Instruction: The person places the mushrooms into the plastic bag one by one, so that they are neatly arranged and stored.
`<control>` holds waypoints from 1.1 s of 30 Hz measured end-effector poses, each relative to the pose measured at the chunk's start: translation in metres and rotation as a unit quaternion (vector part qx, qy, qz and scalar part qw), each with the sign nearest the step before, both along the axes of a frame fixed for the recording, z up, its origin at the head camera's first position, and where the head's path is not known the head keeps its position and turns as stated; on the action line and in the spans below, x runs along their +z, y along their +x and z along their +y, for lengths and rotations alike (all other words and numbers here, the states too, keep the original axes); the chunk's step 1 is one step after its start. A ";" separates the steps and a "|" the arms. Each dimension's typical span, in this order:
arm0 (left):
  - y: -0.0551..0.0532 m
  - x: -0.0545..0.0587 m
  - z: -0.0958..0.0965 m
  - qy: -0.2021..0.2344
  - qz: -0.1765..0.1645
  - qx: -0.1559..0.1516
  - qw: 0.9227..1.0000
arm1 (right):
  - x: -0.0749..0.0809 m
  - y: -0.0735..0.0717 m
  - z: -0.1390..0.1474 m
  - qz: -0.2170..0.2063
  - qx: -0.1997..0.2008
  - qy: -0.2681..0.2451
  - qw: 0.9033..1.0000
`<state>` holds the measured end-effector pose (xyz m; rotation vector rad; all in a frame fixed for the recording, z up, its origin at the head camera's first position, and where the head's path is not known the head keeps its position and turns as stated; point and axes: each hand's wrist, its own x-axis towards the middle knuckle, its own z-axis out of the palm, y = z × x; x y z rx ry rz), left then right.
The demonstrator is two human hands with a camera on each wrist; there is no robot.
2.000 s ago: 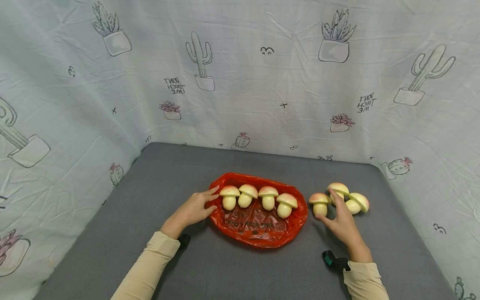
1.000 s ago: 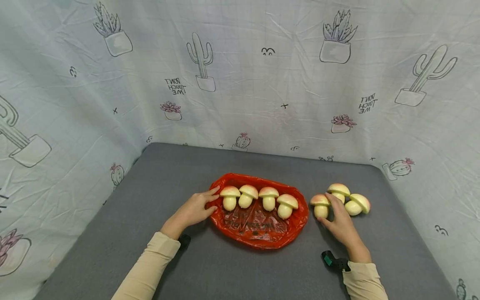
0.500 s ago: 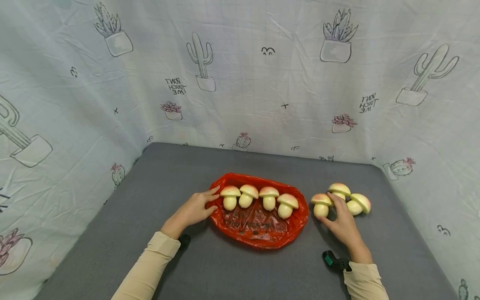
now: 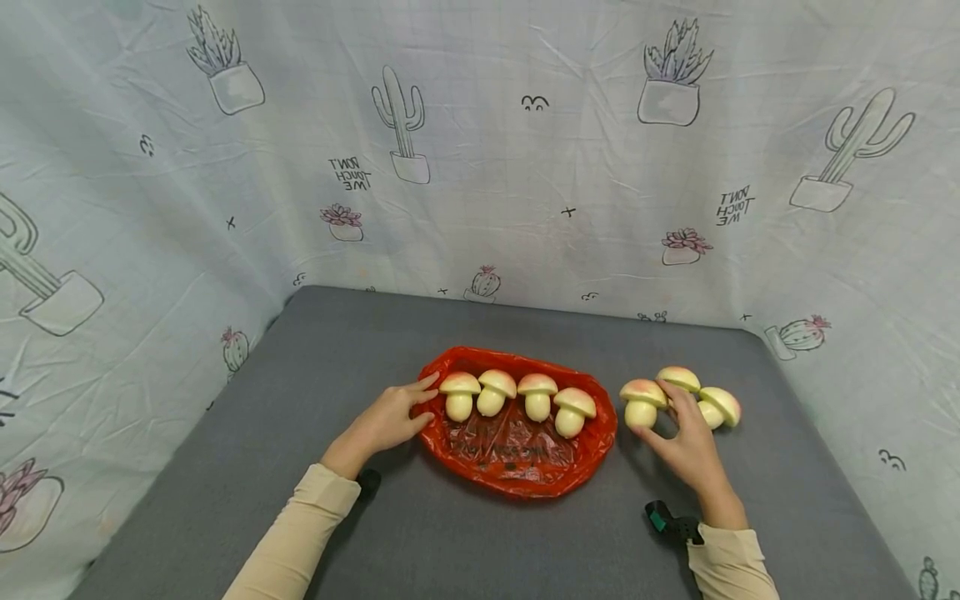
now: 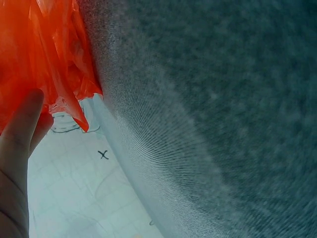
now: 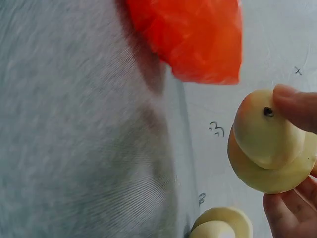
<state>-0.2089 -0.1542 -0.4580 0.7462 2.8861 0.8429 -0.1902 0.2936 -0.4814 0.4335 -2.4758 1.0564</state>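
Note:
My right hand pinches a toy mushroom between thumb and fingers. It has a pale yellow stem and a cap tinged with pink; the right wrist view shows a dark spot on the stem end of the held mushroom, which is raised off the table. Two more mushrooms lie just behind that hand, one at the back and one to the right. Against the left rim of a red plastic bag, my left hand rests with fingers spread. Several mushrooms lie in a row inside the bag.
A grey table carries everything. White cloth printed with cacti hangs behind and at both sides. Each wrist wears a small black camera, the right one showing a green patch.
The right thumb and fingers have closed on the nearest mushroom and lifted it slightly off the table. The left hand and the bag have stayed in place.

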 end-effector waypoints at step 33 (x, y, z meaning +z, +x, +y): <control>0.001 0.002 0.000 0.016 0.002 -0.010 1.000 | 0.015 0.010 -0.104 -0.017 0.154 -0.008 0.988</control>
